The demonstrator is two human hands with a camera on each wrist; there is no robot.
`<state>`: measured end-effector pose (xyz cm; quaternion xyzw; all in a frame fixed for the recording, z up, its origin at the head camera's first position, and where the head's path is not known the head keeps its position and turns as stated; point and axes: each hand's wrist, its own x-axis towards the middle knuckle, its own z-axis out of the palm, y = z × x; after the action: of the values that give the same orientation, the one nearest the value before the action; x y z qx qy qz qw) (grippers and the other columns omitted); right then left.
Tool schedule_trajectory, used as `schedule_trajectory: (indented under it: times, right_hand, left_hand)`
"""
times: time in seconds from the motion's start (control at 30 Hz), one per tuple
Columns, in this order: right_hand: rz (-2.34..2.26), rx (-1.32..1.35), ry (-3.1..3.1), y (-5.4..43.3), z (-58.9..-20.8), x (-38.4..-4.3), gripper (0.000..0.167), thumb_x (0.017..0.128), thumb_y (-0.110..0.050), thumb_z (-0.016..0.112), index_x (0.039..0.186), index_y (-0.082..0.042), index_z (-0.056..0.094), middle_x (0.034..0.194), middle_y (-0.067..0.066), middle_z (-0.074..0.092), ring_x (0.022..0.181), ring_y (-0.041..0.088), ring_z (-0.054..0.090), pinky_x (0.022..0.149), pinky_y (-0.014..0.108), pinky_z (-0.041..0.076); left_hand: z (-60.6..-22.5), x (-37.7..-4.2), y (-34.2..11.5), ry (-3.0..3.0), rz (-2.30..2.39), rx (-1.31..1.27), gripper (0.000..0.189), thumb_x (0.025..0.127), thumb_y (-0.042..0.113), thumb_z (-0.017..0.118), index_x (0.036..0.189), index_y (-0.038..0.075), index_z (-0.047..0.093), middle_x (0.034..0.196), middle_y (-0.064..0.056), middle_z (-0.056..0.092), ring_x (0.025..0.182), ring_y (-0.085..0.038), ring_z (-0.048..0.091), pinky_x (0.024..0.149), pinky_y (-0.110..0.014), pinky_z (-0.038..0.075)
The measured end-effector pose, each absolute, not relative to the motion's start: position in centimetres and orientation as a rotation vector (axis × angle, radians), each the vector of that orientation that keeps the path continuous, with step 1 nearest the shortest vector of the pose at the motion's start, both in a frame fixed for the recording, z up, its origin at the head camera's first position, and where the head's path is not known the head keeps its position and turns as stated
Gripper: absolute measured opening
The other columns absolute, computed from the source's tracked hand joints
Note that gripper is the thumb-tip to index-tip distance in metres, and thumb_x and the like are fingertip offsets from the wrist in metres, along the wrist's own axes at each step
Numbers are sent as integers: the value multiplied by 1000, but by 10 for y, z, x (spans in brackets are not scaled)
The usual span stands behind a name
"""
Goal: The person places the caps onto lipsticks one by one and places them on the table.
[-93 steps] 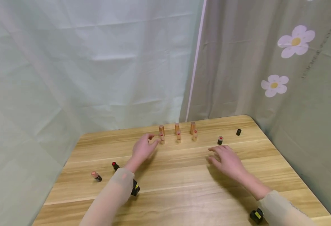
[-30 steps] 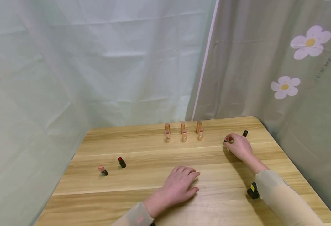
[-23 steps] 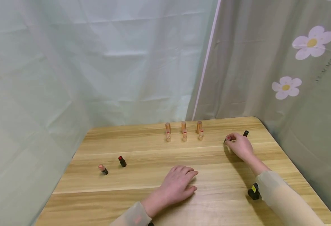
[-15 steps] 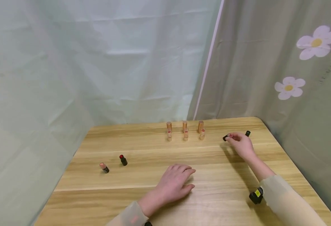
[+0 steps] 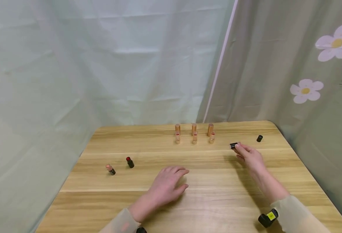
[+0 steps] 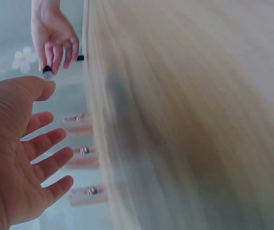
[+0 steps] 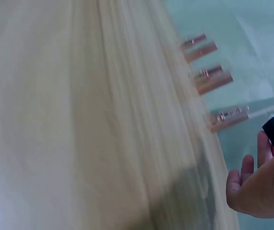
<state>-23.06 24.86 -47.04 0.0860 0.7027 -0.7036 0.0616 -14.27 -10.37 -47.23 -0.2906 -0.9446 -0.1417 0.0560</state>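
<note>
My right hand (image 5: 254,161) pinches a lipstick (image 5: 233,145) with a black base between thumb and fingers, above the right side of the table. The lipstick lies sideways in the grip, its black end pointing left and its pinkish end at the fingertips. In the right wrist view, the black base (image 7: 271,130) sticks up from the fingers. Low over the middle of the table, my left hand (image 5: 165,186) is empty, its fingers relaxed and spread. A small black cap (image 5: 259,138) stands beyond the right hand, near the table's right edge.
Three copper caps (image 5: 210,129) stand along the back of the wooden table (image 5: 206,207), each behind an uncapped gold lipstick (image 5: 211,138). At left are a black lipstick with red tip (image 5: 130,162) and a pink-topped one (image 5: 110,169). Curtains (image 5: 130,64) hang behind.
My right hand has reached the red-topped black lipstick, lifted it and tipped it sideways. My left hand has drawn back from the copper row toward me, then drifted slightly left.
</note>
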Motion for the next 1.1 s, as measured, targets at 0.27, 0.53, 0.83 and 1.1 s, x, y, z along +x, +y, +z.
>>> schedule_trajectory:
  times: [0.27,0.53,0.83,1.1]
  right_hand:
    - [-2321,270,1850,230,-478,-213,47,103,-28,64,137,2,53,106,-14,71,107,0,64,117,40,35]
    - [-2358,303,1734,212,-483,-202,24,104,-22,63,120,-5,61,102,-8,73,104,4,67,111,35,42]
    - [-2368,303,1731,202,-485,-198,15,104,-18,62,113,-6,63,99,-7,74,100,5,68,105,33,48]
    - [-2374,305,1724,200,-484,-197,18,103,-19,64,114,-5,63,100,-6,74,100,5,68,106,33,47]
  left_hand:
    - [-476,-140,-132,-2820,-501,-778,47,95,38,72,136,17,64,135,-1,63,127,-25,56,108,-48,44]
    - [-484,-137,-153,-2814,-527,-711,48,94,37,74,135,16,64,135,-3,63,126,-26,56,108,-50,43]
    - [-475,-137,-187,-2723,-606,-512,47,90,27,79,133,13,66,131,-5,66,121,-29,60,101,-53,49]
    - [-455,-146,-229,-2610,-656,-294,53,91,14,77,140,5,59,129,-15,63,119,-38,58,94,-56,50]
